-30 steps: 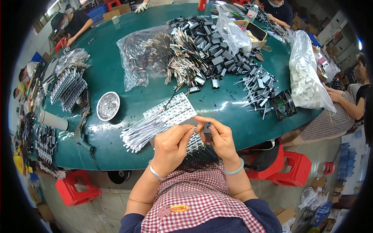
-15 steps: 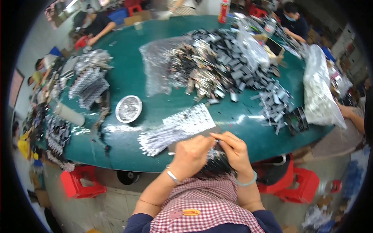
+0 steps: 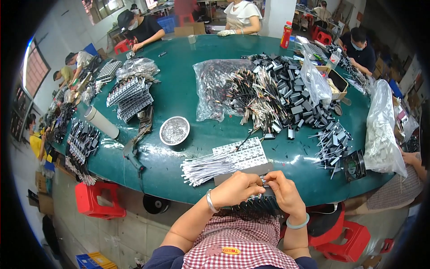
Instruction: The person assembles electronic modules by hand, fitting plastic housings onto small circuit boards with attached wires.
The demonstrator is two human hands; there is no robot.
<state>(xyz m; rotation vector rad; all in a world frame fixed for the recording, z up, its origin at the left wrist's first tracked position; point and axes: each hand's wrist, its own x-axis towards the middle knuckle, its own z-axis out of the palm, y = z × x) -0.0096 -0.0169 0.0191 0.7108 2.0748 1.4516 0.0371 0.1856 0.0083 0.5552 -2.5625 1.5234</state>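
Observation:
At the near edge of the table, my left hand and my right hand meet, fingertips pinched together. Something small with a pale end is between them, too covered to name. Just below hangs a row of black wired parts, partly hidden by my hands. A flat grey-brown strip lies behind my fingers. Beyond it is a white panel of small circuit boards, and a fan of white cables spreads out to its left.
A white-rimmed bowl stands left of centre. Heaped black cases, wire bundles and a clear bag lie farther back. Stacked panels and a pale cylinder are at left; a large plastic bag is at right. Other people sit around.
The whole view has shifted, so the table and my hands sit lower and farther right in the picture. My hands stay together at the table edge, fingers still pinched.

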